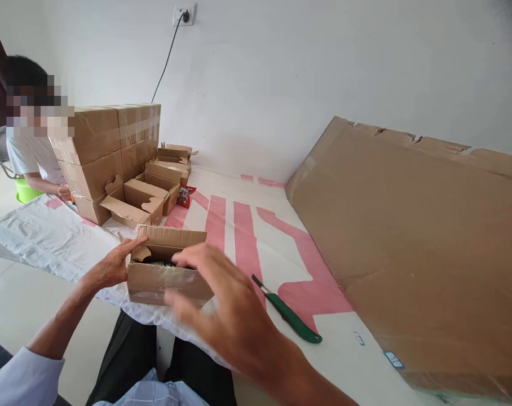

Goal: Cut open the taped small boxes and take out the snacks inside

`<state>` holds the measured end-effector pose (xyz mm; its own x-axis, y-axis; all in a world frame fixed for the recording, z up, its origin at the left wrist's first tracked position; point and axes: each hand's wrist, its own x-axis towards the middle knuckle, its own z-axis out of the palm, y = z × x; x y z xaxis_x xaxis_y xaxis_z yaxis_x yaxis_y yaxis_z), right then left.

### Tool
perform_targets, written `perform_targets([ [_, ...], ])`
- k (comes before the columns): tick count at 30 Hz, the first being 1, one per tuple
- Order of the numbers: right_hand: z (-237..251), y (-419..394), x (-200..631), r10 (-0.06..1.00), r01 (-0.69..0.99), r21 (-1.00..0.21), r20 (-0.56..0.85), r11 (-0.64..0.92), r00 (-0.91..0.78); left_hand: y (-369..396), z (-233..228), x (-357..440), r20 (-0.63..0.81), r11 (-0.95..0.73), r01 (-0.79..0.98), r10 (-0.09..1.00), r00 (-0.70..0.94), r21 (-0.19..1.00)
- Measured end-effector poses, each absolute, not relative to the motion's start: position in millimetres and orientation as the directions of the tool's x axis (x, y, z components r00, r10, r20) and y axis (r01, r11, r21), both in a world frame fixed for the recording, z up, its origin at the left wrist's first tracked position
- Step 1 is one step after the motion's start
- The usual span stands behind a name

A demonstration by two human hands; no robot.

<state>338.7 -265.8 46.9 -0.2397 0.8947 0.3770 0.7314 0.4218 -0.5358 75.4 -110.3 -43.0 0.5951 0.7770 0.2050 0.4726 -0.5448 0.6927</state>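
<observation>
A small cardboard box [154,282] stands with its top open near the front edge of the cloth-covered surface. Something green and glinting shows inside, too little of it to name. My left hand [116,264] grips the box's left end, with fingers by the raised flap. Over the box's right front hovers my right hand [230,304], slightly blurred, thumb and fingers apart and nothing seen between them. To the right of it lies a green-handled knife [292,321] with a dark, narrow blade.
Several open cardboard boxes [133,200] and a red packet [185,195] lie beyond. Taped cartons [99,135] are stacked at the left, where another person [31,152] sits. A large cardboard sheet [408,248] leans on the right. A wall socket [184,14] has a cord plugged in.
</observation>
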Motion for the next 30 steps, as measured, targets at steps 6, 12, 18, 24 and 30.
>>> perform_targets([
  [6,20,-178,355,0.996,0.941,-0.327,-0.002,-0.084,0.088,-105,-26,86,0.040,-0.550,0.704,0.800,0.599,0.448],
  [12,21,-162,362,0.981,0.971,-0.236,-0.193,-0.021,-0.026,-103,-21,106,-0.076,-0.534,0.822,0.828,0.556,0.197],
  [18,13,-148,358,0.960,0.997,-0.078,-0.279,0.013,-0.034,-97,-19,125,-0.034,-0.575,0.811,0.813,0.581,0.109],
  [24,0,-148,360,0.976,0.996,-0.088,-0.212,0.029,-0.048,-90,-13,125,0.156,-0.882,0.466,0.472,0.868,0.075],
  [30,-4,-143,373,0.974,0.974,-0.225,-0.211,0.031,-0.080,-86,-26,122,0.133,-0.923,0.242,0.292,0.947,0.301],
])
